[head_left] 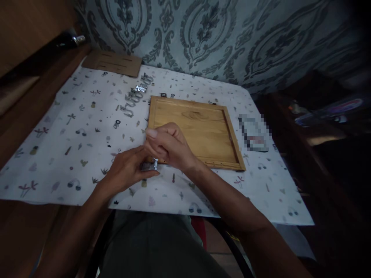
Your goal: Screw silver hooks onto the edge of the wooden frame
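Left hand [123, 168]: reaching in at the near-left corner of the wooden tray [203, 129]. I grasp a small shiny metal piece [155, 164] there; my thumb [148, 174] lies at its lower end, nearest my body, while the opposing fingertips run under my other hand, so their exact contact is hidden. The piece stands roughly upright in my view, just beside the tray's near edge; whether it touches the wood I cannot tell.

Right hand [171, 144]: above the same corner, fingers curled in and clenched, thumb pointing left. It covers part of the tray's rim and the upper end of the metal piece. Whether anything sits inside the curl, I cannot tell.

Tray lies flat on the printed tablecloth [87, 154], raised rim facing up, most of it beyond and to the right of my fingers. Beyond my left hand, well apart from it: a slanting row of metal fittings [130, 110], then cardboard [113, 63] by the wall [208, 34]. Right of the tray, a pixelated item [254, 133].
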A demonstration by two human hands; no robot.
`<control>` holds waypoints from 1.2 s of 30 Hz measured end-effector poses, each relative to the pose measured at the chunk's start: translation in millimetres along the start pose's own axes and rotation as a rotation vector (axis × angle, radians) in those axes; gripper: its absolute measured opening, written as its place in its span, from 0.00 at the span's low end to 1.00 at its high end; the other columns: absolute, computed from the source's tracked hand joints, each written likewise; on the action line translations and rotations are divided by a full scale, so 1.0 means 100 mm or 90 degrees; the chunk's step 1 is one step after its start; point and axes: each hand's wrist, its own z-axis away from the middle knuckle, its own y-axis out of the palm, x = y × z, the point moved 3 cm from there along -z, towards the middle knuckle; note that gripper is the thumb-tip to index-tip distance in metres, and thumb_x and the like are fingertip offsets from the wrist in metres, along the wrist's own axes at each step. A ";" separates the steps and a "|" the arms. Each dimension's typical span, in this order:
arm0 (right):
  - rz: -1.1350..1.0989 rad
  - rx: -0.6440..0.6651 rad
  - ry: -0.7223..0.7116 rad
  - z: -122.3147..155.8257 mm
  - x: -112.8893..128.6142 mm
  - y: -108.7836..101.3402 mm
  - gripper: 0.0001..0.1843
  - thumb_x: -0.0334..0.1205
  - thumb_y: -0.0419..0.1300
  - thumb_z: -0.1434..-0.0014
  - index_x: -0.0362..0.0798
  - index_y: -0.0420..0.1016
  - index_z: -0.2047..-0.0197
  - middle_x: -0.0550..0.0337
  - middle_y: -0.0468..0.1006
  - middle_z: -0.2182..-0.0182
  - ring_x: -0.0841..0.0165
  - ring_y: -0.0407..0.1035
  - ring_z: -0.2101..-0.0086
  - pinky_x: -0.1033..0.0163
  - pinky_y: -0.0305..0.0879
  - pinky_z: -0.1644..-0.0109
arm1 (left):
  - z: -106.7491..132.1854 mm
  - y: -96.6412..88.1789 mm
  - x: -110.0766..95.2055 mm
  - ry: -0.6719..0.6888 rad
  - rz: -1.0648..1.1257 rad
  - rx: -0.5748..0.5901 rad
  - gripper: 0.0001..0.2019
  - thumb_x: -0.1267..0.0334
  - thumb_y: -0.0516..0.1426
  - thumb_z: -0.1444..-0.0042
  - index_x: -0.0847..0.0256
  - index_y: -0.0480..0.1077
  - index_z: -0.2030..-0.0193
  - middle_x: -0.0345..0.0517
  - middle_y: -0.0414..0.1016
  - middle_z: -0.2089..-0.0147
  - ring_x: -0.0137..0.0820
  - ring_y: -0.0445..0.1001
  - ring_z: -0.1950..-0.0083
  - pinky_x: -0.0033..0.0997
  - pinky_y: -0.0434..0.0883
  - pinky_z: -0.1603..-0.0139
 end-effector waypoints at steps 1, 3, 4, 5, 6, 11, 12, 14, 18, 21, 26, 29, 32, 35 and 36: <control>0.016 -0.032 -0.009 0.02 -0.02 0.02 0.36 0.50 0.63 0.35 0.47 0.50 0.85 0.72 0.49 0.88 0.82 0.45 0.85 0.68 0.40 0.79 | 0.00 0.01 0.01 -0.003 0.001 0.005 0.20 0.44 0.60 0.37 0.56 0.74 0.48 0.42 0.79 0.61 0.36 0.77 0.63 0.34 0.73 0.62; 0.050 -0.089 -0.036 0.08 -0.04 0.05 0.34 0.50 0.61 0.33 0.47 0.50 0.84 0.71 0.50 0.86 0.81 0.45 0.83 0.67 0.41 0.78 | 0.00 0.01 0.01 -0.006 0.001 0.012 0.19 0.46 0.61 0.38 0.56 0.74 0.48 0.42 0.79 0.61 0.36 0.77 0.63 0.34 0.73 0.61; 0.066 -0.120 -0.054 0.11 -0.05 0.07 0.34 0.50 0.60 0.32 0.47 0.50 0.83 0.71 0.50 0.85 0.80 0.46 0.83 0.66 0.42 0.78 | 0.00 0.01 0.01 -0.009 0.001 0.015 0.18 0.47 0.62 0.38 0.56 0.74 0.48 0.42 0.79 0.61 0.36 0.77 0.63 0.33 0.73 0.62; 0.078 -0.156 -0.074 0.13 -0.06 0.08 0.33 0.51 0.59 0.32 0.48 0.50 0.83 0.70 0.50 0.85 0.80 0.46 0.83 0.66 0.43 0.77 | 0.00 0.01 0.00 -0.015 0.000 0.020 0.17 0.48 0.62 0.38 0.56 0.74 0.49 0.42 0.79 0.61 0.36 0.77 0.63 0.33 0.72 0.62; 0.089 -0.197 -0.096 0.16 -0.07 0.08 0.33 0.52 0.59 0.31 0.48 0.50 0.83 0.70 0.50 0.85 0.79 0.45 0.82 0.65 0.44 0.77 | -0.01 0.01 0.00 -0.024 -0.003 0.025 0.16 0.48 0.62 0.38 0.56 0.74 0.50 0.41 0.78 0.62 0.36 0.77 0.63 0.32 0.71 0.64; 0.152 -0.377 -0.163 0.23 -0.08 0.12 0.33 0.56 0.57 0.32 0.49 0.50 0.82 0.69 0.52 0.85 0.77 0.47 0.82 0.64 0.47 0.77 | -0.03 0.00 -0.02 -0.054 -0.025 0.052 0.14 0.50 0.63 0.39 0.57 0.72 0.56 0.40 0.77 0.63 0.35 0.77 0.63 0.31 0.68 0.67; 0.164 -0.399 -0.163 0.23 -0.09 0.13 0.33 0.56 0.57 0.32 0.50 0.50 0.82 0.69 0.52 0.85 0.76 0.47 0.82 0.64 0.48 0.77 | -0.03 0.00 -0.02 -0.054 -0.025 0.052 0.14 0.50 0.63 0.40 0.57 0.72 0.56 0.41 0.77 0.62 0.35 0.77 0.63 0.31 0.68 0.67; 0.180 -0.430 -0.165 0.24 -0.09 0.14 0.33 0.57 0.57 0.32 0.50 0.50 0.82 0.68 0.53 0.84 0.75 0.47 0.82 0.64 0.49 0.77 | -0.03 0.00 -0.02 -0.057 -0.024 0.054 0.13 0.51 0.63 0.40 0.57 0.71 0.55 0.41 0.77 0.61 0.36 0.77 0.61 0.31 0.68 0.66; 0.168 -0.439 -0.201 0.24 -0.08 0.14 0.31 0.53 0.57 0.31 0.50 0.51 0.82 0.68 0.54 0.84 0.75 0.48 0.81 0.64 0.48 0.77 | -0.03 -0.01 -0.03 -0.069 -0.018 0.068 0.12 0.54 0.64 0.40 0.58 0.71 0.55 0.42 0.77 0.60 0.36 0.77 0.60 0.31 0.68 0.64; 0.154 -0.438 -0.215 0.24 -0.07 0.14 0.31 0.50 0.56 0.30 0.50 0.52 0.82 0.68 0.54 0.84 0.75 0.48 0.81 0.63 0.48 0.77 | -0.03 -0.01 -0.03 -0.070 -0.017 0.068 0.13 0.54 0.64 0.41 0.59 0.71 0.56 0.41 0.76 0.61 0.36 0.77 0.61 0.31 0.67 0.65; 0.166 -0.431 -0.171 0.23 -0.05 0.11 0.33 0.53 0.58 0.32 0.50 0.50 0.83 0.69 0.53 0.86 0.76 0.48 0.82 0.64 0.48 0.77 | -0.03 0.00 -0.01 -0.054 -0.003 0.059 0.15 0.50 0.63 0.39 0.57 0.71 0.54 0.40 0.77 0.61 0.35 0.77 0.61 0.31 0.67 0.64; 0.166 -0.414 -0.140 0.21 -0.02 0.09 0.35 0.58 0.59 0.34 0.50 0.49 0.84 0.69 0.51 0.87 0.76 0.47 0.83 0.64 0.47 0.78 | -0.02 0.00 0.00 -0.040 0.005 0.050 0.17 0.47 0.63 0.39 0.57 0.71 0.53 0.41 0.77 0.60 0.35 0.77 0.60 0.32 0.69 0.62; 0.143 -0.379 -0.148 0.19 0.06 0.07 0.36 0.59 0.59 0.35 0.49 0.49 0.85 0.70 0.50 0.88 0.77 0.44 0.85 0.63 0.44 0.79 | -0.01 0.01 0.01 -0.041 -0.009 0.053 0.21 0.43 0.62 0.40 0.58 0.72 0.51 0.43 0.77 0.58 0.36 0.77 0.59 0.33 0.70 0.61; 0.133 -0.349 -0.153 0.19 0.12 0.06 0.37 0.59 0.59 0.35 0.49 0.48 0.86 0.70 0.48 0.89 0.77 0.43 0.85 0.64 0.44 0.80 | -0.01 0.01 0.01 -0.049 -0.014 0.064 0.22 0.43 0.62 0.40 0.57 0.73 0.49 0.43 0.77 0.58 0.37 0.77 0.58 0.33 0.71 0.61; 0.133 -0.346 -0.150 0.18 0.13 0.05 0.37 0.59 0.59 0.35 0.50 0.48 0.86 0.70 0.48 0.89 0.77 0.42 0.85 0.64 0.44 0.80 | -0.01 0.00 0.01 -0.050 -0.011 0.063 0.21 0.43 0.62 0.40 0.57 0.73 0.50 0.43 0.77 0.59 0.37 0.77 0.59 0.33 0.70 0.61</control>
